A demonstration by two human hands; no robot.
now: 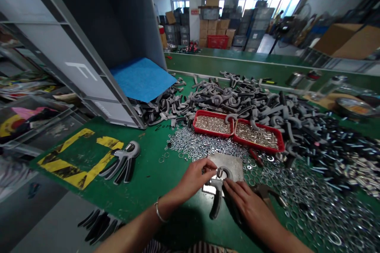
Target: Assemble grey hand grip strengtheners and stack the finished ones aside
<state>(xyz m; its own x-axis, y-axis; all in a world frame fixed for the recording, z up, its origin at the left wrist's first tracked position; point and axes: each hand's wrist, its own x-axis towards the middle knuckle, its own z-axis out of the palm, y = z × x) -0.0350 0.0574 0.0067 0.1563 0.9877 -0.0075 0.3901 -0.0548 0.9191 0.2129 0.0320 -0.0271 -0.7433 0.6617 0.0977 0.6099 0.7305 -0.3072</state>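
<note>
Left grip (pixel 194 178) pinches metal collar (pixel 220 172)

Two red trays (pixel 212 123) sit beside steel washers (pixel 192 146)

Bright windows (pixel 268 0) line the far wall — stacked crates (pixel 255 23) and cardboard boxes (pixel 212 27) below.

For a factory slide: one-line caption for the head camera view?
Left hand and right hand hold a grey curved handle on a metal plate, beside red trays and scattered washers.
</note>
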